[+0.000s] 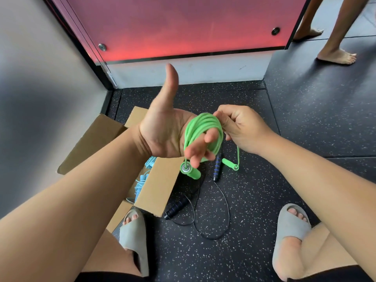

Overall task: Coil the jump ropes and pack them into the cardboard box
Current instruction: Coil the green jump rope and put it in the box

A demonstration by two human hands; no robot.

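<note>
A green jump rope is wound in several loops around the fingers of my left hand, whose thumb points up. One green handle hangs below those fingers. My right hand pinches the rope at the coil's right side, and the second green handle dangles beneath it. An open cardboard box stands on the floor under my left forearm, with a light blue jump rope inside. A black jump rope with blue-striped handles lies loose on the floor beside the box.
I stand on dark speckled rubber flooring in grey slide sandals, one by the box, the other to the right. A grey wall rises at left, a red-lit panel ahead. Another person's bare feet stand at the far right.
</note>
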